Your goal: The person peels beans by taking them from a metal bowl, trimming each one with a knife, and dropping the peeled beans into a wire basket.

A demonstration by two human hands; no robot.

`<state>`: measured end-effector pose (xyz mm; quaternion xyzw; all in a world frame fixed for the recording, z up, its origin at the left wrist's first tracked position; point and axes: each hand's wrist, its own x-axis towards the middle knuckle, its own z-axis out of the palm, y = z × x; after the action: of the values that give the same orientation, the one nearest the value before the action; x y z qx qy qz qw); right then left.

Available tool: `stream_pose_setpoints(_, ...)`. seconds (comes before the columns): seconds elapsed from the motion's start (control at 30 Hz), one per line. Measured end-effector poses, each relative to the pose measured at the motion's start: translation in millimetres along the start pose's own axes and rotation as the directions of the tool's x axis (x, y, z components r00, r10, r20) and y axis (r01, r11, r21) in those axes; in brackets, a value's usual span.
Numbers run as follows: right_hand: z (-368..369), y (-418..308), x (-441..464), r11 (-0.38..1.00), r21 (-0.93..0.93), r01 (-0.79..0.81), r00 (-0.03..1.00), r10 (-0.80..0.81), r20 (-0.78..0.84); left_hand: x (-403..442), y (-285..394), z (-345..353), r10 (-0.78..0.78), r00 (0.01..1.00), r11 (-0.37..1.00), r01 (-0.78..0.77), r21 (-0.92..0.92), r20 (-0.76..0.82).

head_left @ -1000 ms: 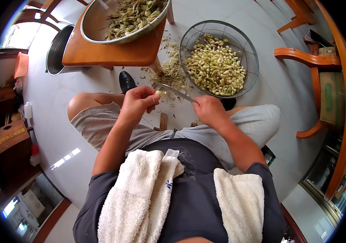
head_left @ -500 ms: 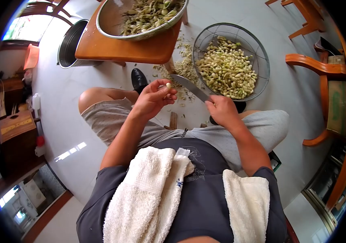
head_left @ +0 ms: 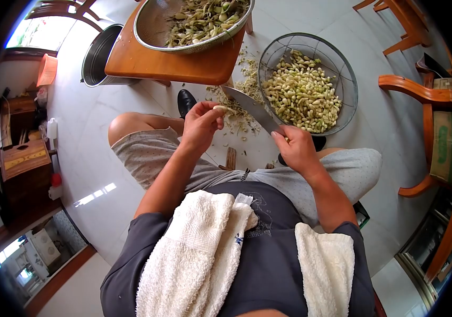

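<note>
My left hand (head_left: 200,124) pinches a small pale bulb (head_left: 225,110) between thumb and fingers. In my right hand (head_left: 296,149) is the handle of a broad knife (head_left: 255,110), its blade slanting up and left, the tip just above the bulb. Beyond the knife, a round wire basket (head_left: 351,79) on the floor holds many pale bulbs (head_left: 302,95). A metal colander (head_left: 152,37) with untrimmed, stringy bulbs (head_left: 205,21) rests on a wooden stool (head_left: 168,66). Trimmings (head_left: 242,119) lie scattered on the floor below the blade.
A metal bucket (head_left: 98,58) stands left of the stool, near an orange basket (head_left: 47,71). Wooden chair parts (head_left: 419,89) and a green-brown box (head_left: 446,145) are at the right. My black shoe (head_left: 186,102) is by the trimmings. Towels (head_left: 194,248) hang over my chest.
The knife blade has turned to show its broad side and moved off the bulb, which has shifted in my left fingers. The whole view has shifted, so the scene sits farther right.
</note>
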<state>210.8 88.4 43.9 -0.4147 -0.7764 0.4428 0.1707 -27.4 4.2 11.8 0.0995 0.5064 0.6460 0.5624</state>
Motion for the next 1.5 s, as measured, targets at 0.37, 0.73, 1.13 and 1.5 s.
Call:
stream_pose_setpoints(0.37, 13.1, -4.4, -5.0, 0.979, -0.050, 0.199, 0.977, -0.202, -0.065, -4.6, -8.2, 20.5, 0.097, 0.987, 0.989, -0.081, 0.123, -0.130)
stream_pose_setpoints(0.73, 17.9, -9.9, -6.6, 0.906, -0.305, 0.295, 0.940, -0.332, -0.078, -4.5, -11.3, 15.7, 0.157, 0.978, 0.979, -0.136, 0.154, -0.137)
stream_pose_setpoints(1.13, 23.6, 29.6, -4.0, 0.908, -0.419, 0.018, 0.969, 0.088, 0.232, -11.8, -2.8, 20.9, 0.285, 0.954, 0.937, -0.256, 0.238, -0.094)
stream_pose_setpoints(1.5, 22.7, 32.6, 4.5, 0.913, -0.405, 0.048, 0.953, 0.080, 0.291, 12.6, 28.4, 114.3, 0.187, 0.926, 0.773, -0.345, 0.532, 0.328)
